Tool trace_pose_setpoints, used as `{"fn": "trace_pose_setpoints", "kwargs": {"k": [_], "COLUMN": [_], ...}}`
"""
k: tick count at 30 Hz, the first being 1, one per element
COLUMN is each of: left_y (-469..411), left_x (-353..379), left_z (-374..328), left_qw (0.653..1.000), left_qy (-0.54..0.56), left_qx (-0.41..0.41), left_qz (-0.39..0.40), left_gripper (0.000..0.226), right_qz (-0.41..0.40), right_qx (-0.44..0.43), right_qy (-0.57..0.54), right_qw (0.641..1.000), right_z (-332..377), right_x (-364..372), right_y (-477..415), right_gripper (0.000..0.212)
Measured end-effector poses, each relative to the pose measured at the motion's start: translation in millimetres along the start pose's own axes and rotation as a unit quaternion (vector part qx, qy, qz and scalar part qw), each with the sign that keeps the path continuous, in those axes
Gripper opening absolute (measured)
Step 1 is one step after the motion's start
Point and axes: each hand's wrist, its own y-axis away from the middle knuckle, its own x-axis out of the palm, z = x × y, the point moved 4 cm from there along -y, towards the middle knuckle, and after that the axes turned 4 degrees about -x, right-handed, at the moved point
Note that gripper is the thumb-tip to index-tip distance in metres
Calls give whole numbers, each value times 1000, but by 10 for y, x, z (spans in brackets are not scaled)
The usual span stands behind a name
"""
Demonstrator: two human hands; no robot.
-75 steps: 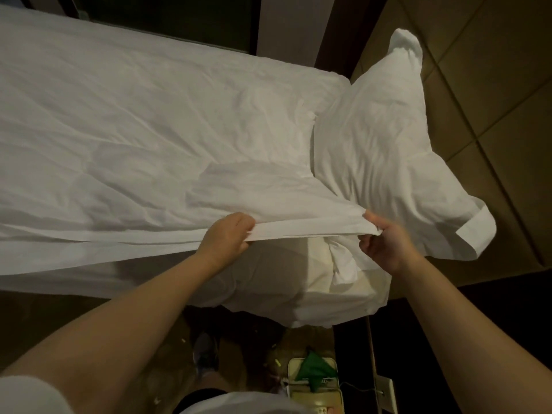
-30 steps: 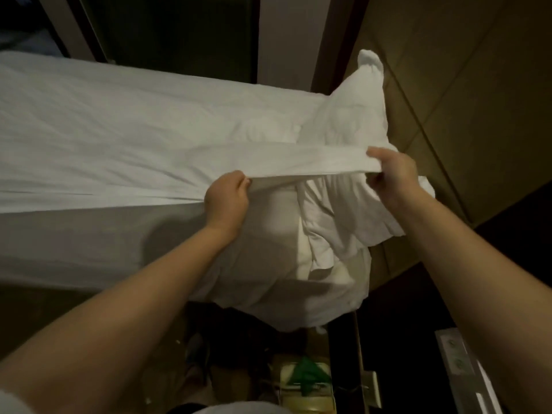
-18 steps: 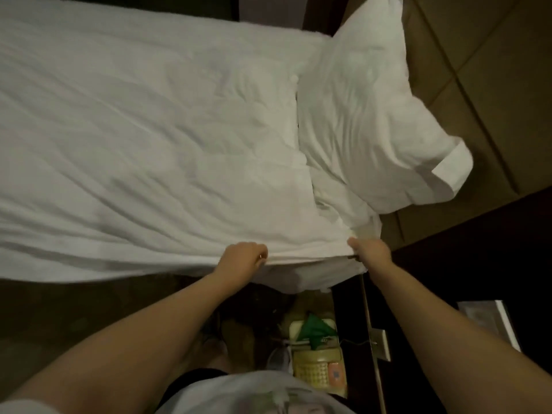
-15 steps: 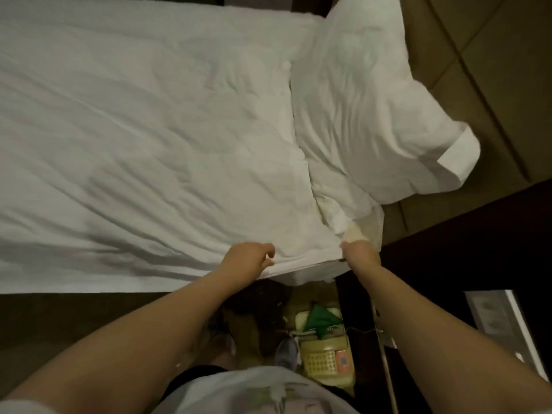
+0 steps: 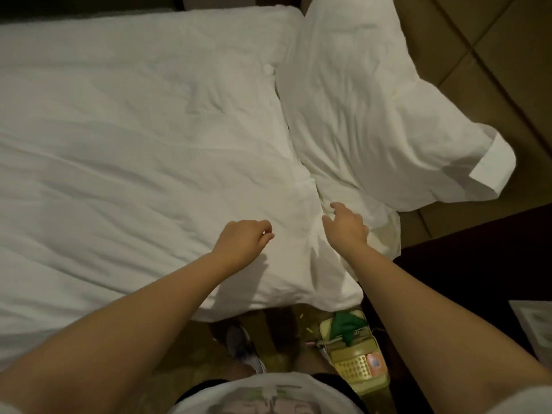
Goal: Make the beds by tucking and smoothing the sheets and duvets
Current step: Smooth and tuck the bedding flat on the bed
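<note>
Released duvet (image 5: 134,144), now flat across left and centre of frame beside pillow (image 5: 373,100) at upper right; left hand (image 5: 243,245) loosely curled, right hand (image 5: 346,228) slack-fingered, both empty; smoothing likely next.

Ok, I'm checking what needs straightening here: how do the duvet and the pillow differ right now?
The duvet lies spread out flat, its near corner draping down; the pillow sits askew, its open flap sticking out sideways. The duvet is far larger than the pillow. Both are white and creased.
</note>
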Motion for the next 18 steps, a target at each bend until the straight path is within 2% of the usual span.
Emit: {"fn": "trace_pose_setpoints", "kwargs": {"k": [9,15,18], "left_y": [-1222,-2293,-2909], "left_x": [-832,-1398,-1573], "left_z": [303,720,963], "left_qw": [998,993,992], "left_qy": [1,-2,-32], "left_qx": [-22,-72,-70], "left_qz": [-58,-95,-104], "left_gripper": [27,25,25], "right_qz": [-53,-16,-7], "right_qx": [-121,-172,-190], "right_qy": [-22,-35,-53], "right_qw": [991,984,980], "right_z": [1126,1880,2205], "right_x": [-534,-670,-629], "right_y": [-1148,-2433,-3003], "right_gripper": [45,45,46]}}
